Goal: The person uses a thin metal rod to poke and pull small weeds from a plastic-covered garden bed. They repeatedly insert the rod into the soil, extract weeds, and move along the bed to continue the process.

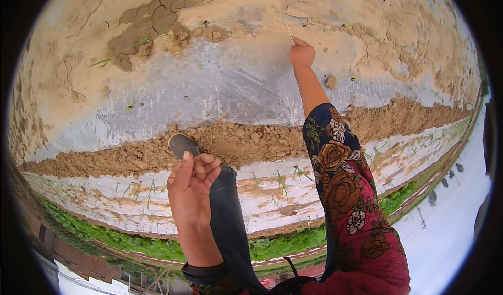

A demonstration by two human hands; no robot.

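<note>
My right hand (301, 53) reaches out over a soil-covered sheet of plastic mulch film (220, 79). Its fingers are shut on a thin pale stick (289, 28), whose far end points at the muddy surface. The stick looks doubled or blurred, so I cannot tell whether it is one piece or two. Nearer to me, my left hand (192, 193) is raised palm up above my leg, with fingers curled in. Whether something small lies between those fingertips is not visible. Small green seedlings (129, 106) poke through holes in the film.
A furrow of loose crumbly soil (251, 138) runs across, with my dark shoe (184, 145) in it. Behind it lies another film-covered bed (275, 212) with rows of young plants. A clod (331, 82) rests on the near film. Cracked mud (151, 22) covers the upper left.
</note>
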